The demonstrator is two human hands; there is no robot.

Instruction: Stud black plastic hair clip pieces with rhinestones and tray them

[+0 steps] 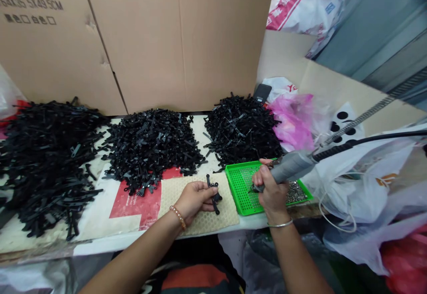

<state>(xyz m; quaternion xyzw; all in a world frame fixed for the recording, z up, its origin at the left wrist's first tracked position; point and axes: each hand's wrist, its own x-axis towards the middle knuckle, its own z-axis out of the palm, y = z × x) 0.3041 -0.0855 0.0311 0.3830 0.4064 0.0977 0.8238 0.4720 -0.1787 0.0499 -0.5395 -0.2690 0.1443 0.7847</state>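
My left hand (195,199) is closed on a small bunch of black plastic strips (214,192), held over a tan perforated mat (203,219). My right hand (271,188) grips a grey electric screwdriver (289,167), whose tip points down into a green perforated tray (240,187). Several small metal screws (296,191) lie in the tray's right half. A black cable (367,141) runs from the tool off to the right.
Three heaps of black plastic parts lie on the table: left (43,151), middle (153,145) and right (242,129). Cardboard sheets (150,36) stand behind them. Pink (293,118) and white plastic bags (367,187) crowd the right side. A red-and-white sheet (133,207) lies under the mat.
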